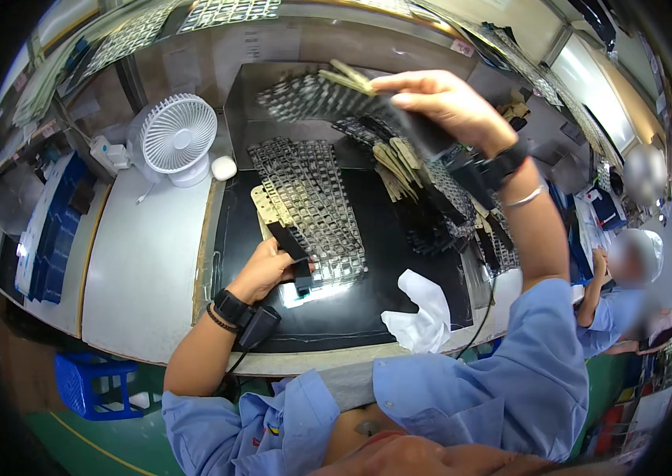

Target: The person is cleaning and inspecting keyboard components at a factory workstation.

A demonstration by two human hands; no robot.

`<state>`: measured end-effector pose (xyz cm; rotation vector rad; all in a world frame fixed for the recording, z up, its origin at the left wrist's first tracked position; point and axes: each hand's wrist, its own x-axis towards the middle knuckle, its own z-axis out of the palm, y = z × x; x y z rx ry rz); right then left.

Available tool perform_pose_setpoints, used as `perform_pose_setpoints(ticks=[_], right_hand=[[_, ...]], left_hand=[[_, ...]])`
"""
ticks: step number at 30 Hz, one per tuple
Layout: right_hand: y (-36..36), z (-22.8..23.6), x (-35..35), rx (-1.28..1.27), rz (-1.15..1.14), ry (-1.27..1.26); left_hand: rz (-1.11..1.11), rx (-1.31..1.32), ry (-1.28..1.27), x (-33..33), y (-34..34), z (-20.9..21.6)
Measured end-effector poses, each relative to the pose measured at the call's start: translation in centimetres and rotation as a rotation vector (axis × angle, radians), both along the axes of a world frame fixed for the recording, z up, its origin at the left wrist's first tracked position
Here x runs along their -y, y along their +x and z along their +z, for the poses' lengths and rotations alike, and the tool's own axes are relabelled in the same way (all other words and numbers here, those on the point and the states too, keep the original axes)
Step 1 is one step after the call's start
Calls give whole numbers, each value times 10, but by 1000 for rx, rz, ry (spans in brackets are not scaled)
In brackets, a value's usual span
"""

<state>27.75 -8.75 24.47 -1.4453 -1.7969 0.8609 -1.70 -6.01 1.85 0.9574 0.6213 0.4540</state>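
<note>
My left hand (pixel 263 271) is closed on the black end tab of a perforated metal strip. Beside it a stack of these grid-like strips (pixel 324 206) lies fanned on the black work surface (pixel 312 321), with pale yellowish tabs (pixel 271 208) along its left side. Raised over the far right, my right hand (pixel 451 103) grips a bundle of dark perforated strips (pixel 304 97) by the end, near pale tabs. That bundle is smeared by motion. Below it, more perforated strips (pixel 451 198) with pale and black tabs lie in a loose pile.
A crumpled white cloth (pixel 419 312) lies at the front right of the work surface. To the left stand a white fan (pixel 180 135) and a small white rounded object (pixel 223 167). A blue stool (pixel 98 386) is at lower left. Another person (pixel 618 297) sits at the right.
</note>
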Motion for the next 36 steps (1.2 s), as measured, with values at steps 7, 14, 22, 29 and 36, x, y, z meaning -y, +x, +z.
perform_pose_setpoints(ticks=[7, 14, 22, 29, 36], right_hand=[[58, -4, 35, 546, -55, 244], [65, -94, 57, 969, -338, 104], [-27, -159, 215, 966, -355, -1], [4, -205, 257, 194, -380, -71], [151, -98, 161, -476, -789, 25]], left_hand=[[13, -320, 264, -29, -33, 3], [231, -470, 470, -48, -13, -19], [316, -555, 680, -47, -12, -23], [311, -758, 1516, -58, -4, -6], [-300, -780, 1731, -59, 6, -20]])
